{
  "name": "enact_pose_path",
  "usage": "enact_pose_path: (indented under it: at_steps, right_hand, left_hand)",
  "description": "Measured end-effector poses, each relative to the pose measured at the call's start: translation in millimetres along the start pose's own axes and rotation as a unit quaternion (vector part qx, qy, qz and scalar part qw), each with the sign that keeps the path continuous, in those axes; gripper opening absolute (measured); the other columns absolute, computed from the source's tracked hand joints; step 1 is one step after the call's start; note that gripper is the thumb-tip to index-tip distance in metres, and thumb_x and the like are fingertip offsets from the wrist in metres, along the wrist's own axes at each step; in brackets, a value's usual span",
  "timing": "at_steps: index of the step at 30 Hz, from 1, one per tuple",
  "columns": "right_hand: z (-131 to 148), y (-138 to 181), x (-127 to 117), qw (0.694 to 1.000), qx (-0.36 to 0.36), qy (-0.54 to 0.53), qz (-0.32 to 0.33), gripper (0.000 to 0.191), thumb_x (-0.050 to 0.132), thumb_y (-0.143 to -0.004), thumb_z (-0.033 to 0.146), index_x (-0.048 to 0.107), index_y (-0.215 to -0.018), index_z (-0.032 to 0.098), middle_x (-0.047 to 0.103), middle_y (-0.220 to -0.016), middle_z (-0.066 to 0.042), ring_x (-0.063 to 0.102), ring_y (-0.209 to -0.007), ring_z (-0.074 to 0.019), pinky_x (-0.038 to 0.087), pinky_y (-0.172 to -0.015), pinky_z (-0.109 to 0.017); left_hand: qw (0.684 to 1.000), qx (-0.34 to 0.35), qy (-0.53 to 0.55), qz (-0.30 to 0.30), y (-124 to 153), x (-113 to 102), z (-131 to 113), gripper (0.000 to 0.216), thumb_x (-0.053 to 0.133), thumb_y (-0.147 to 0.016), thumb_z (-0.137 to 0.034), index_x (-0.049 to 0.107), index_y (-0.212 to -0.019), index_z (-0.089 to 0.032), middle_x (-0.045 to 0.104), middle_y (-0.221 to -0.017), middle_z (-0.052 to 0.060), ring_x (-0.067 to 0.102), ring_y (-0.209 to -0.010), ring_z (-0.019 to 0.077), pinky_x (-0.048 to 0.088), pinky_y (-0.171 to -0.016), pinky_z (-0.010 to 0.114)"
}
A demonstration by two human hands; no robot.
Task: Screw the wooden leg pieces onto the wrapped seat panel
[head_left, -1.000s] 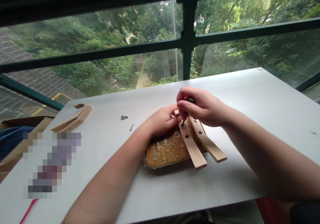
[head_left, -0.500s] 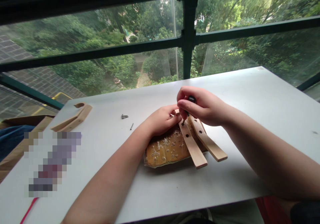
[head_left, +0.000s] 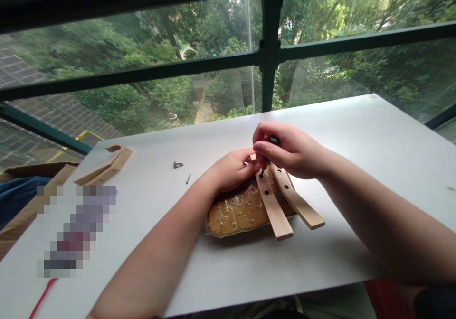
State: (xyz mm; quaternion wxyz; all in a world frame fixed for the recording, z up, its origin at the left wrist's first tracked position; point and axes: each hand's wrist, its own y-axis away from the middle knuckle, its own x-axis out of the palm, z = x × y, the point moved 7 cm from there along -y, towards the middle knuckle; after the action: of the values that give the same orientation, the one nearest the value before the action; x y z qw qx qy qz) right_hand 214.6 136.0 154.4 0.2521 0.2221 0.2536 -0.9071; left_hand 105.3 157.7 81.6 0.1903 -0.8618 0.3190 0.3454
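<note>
My right hand [head_left: 285,152] is closed around a small black-handled screwdriver [head_left: 272,141], its tip standing on the upper end of a wooden slat [head_left: 273,206]. A second wooden slat [head_left: 297,201] lies just to the right of the first. Both slats rest across a yellow-brown padded block [head_left: 237,211] dotted with holes. My left hand [head_left: 231,171] is curled down on the block's far end, its fingertips pressed against the slat's top beside the screwdriver tip; what they pinch is hidden.
The white table [head_left: 374,138] stands against a large window. A wooden piece with a round cut-out [head_left: 105,167] lies at the far left. A few loose screws [head_left: 177,165] and a single screw [head_left: 187,179] lie left of my hands. A blurred-out object [head_left: 71,229] sits near left.
</note>
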Motion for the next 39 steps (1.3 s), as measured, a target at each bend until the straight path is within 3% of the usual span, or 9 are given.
enact_pose_path:
  at_steps: [16,26,33,39]
  right_hand:
    - [1.2,-0.5,0.4,1.000,-0.017,-0.022,-0.002,0.014,0.052,-0.095,0.025,0.052,-0.083,0.018,0.062,-0.072,-0.001,0.054,-0.069,-0.0130,0.041,-0.065,-0.028]
    - [-0.5,-0.8,0.2,0.999,-0.030,-0.010,-0.015,0.014,0.053,-0.095,0.024,0.053,-0.082,0.017,0.060,-0.071,-0.001,0.052,-0.069,-0.0128,0.040,-0.065,-0.027]
    - [0.9,-0.7,-1.0,1.000,-0.022,0.000,-0.019,0.016,0.053,-0.094,0.027,0.054,-0.081,0.018,0.060,-0.075,-0.003,0.051,-0.073,-0.0147,0.038,-0.063,-0.028]
    - [1.6,-0.5,-0.6,1.000,-0.022,-0.008,-0.017,0.016,0.053,-0.094,0.026,0.054,-0.081,0.018,0.060,-0.074,-0.003,0.052,-0.074,-0.0144,0.038,-0.064,-0.028]
  left_hand:
    - [1.000,0.007,-0.005,-0.007,0.6,-0.5,-1.9,0.034,0.045,-0.096,-0.043,0.064,-0.104,-0.016,0.070,-0.097,0.004,0.062,-0.086,0.0183,0.050,-0.083,0.030]
    - [1.000,-0.009,0.002,-0.010,1.6,-0.7,0.6,0.025,0.049,-0.093,-0.031,0.064,-0.108,-0.017,0.070,-0.099,0.003,0.063,-0.084,0.0169,0.049,-0.084,0.030]
    - [0.999,-0.027,0.000,-0.024,1.8,-0.8,2.2,0.031,0.048,-0.095,-0.042,0.061,-0.113,-0.019,0.070,-0.095,0.003,0.064,-0.082,0.0184,0.050,-0.081,0.030]
    - [0.999,-0.022,-0.020,-0.023,1.3,-1.1,-0.4,0.032,0.049,-0.093,-0.038,0.058,-0.116,-0.018,0.070,-0.098,0.004,0.064,-0.083,0.0186,0.050,-0.080,0.029]
